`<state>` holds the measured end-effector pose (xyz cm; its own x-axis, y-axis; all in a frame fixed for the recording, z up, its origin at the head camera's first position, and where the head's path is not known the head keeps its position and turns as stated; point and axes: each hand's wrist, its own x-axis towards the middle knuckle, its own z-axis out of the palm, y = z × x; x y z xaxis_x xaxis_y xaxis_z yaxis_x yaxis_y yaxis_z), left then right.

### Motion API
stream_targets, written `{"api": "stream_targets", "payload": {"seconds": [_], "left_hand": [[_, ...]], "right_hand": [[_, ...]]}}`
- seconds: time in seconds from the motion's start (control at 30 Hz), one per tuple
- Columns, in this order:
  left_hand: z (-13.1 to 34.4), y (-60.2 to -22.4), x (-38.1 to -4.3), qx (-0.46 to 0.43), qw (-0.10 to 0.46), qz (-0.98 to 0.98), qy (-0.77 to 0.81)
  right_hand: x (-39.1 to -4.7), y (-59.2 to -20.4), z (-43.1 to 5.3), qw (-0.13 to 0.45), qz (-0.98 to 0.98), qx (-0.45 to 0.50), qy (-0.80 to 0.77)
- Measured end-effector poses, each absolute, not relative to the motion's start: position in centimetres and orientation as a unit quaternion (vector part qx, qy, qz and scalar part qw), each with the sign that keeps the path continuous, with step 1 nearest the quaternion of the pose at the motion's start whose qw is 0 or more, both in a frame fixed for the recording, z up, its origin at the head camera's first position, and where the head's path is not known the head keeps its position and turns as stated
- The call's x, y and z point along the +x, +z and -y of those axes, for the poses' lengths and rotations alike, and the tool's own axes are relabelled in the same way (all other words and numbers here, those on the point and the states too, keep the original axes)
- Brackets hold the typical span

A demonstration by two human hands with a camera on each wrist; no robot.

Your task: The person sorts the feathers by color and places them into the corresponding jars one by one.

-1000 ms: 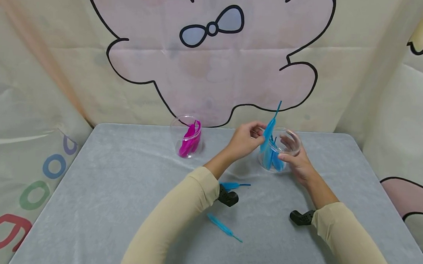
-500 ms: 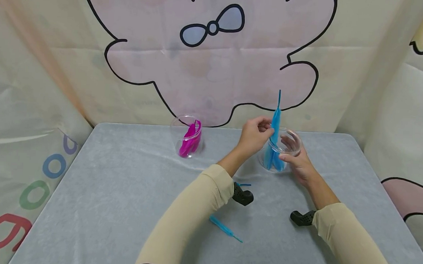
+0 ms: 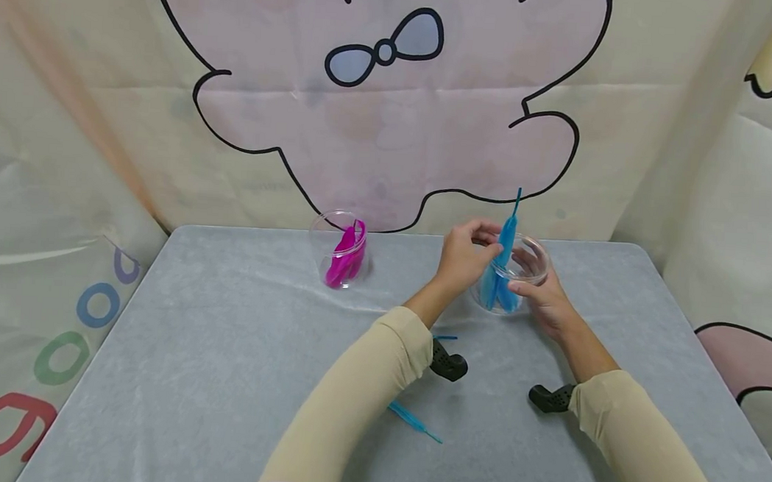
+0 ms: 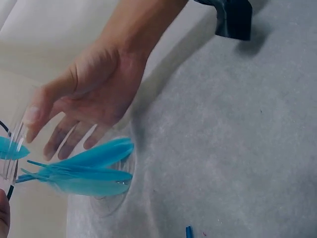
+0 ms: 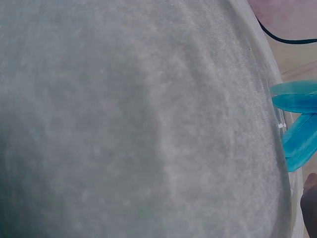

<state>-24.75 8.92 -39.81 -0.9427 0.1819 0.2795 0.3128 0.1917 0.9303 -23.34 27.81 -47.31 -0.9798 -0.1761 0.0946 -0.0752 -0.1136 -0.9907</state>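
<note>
My left hand pinches a blue feather between thumb and fingers. The feather stands nearly upright, quill up, its lower end at the mouth of a clear plastic cup. My right hand grips this cup from the right, thumb in front and fingers behind. Several blue feathers stand inside the cup in the left wrist view. The right wrist view catches blue feathers at its right edge, beside a bit of my right hand.
A second clear cup with magenta feathers stands back left on the grey cloth-covered table. One blue feather lies in front; the quill of another shows past my left sleeve. A printed curtain hangs behind.
My left hand has moved right to the cup, turning the feather upright, then lowering it slightly into the mouth. My right hand and its cup have stayed put.
</note>
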Motion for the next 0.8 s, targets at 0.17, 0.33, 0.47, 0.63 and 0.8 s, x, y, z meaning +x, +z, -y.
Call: {"api": "stream_targets", "payload": {"seconds": [0.17, 0.33, 0.47, 0.63, 0.8], "left_hand": [[-8.82, -40.02, -24.77, -0.178, 0.059, 0.782, -0.595], [-8.74, -40.18, -24.91, -0.193, 0.056, 0.790, -0.579], [-8.69, -40.36, -25.05, -0.202, 0.062, 0.792, -0.573], [-8.63, -40.59, -25.18, -0.213, 0.065, 0.790, -0.572], [-8.42, -40.71, -25.13, -0.221, 0.052, 0.783, -0.579]], "right_hand": [[-23.40, -47.24, -27.76, 0.036, -0.670, -0.090, -0.736], [-23.44, -47.37, -27.75, 0.034, -0.662, -0.097, -0.742], [-23.39, -47.53, -27.74, 0.025, -0.653, -0.112, -0.749], [-23.50, -47.89, -27.91, 0.012, -0.645, -0.126, -0.754], [-23.60, -48.08, -28.01, 0.005, -0.638, -0.137, -0.758]]}}
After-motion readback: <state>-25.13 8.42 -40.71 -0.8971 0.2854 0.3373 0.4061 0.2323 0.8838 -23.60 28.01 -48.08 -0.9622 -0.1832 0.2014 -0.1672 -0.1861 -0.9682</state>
